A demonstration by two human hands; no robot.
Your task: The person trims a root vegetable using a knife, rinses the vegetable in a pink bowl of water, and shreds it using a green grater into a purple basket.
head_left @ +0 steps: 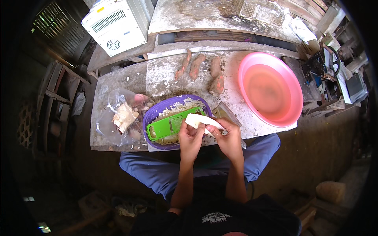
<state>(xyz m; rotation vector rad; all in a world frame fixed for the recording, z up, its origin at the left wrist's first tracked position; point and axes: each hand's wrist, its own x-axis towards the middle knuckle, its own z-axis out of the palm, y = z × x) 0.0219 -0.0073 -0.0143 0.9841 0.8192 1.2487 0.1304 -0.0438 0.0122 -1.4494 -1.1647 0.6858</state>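
My left hand and my right hand both grip a peeled white root in front of me. Just beyond them, a green grater lies over a purple plastic basin containing white shreds. A flat dull object, partly hidden by my right hand, lies beside the basin; I cannot make out what it is. To the left sits a clear plastic bag with pale pieces in it. Three unpeeled brown roots lie on the board toward the back.
A large pink basin of cloudy liquid stands at the right of the low worktable. A white boxy appliance is at the back left beside a raised surface. Wooden frames line the left, and cluttered equipment sits at the right.
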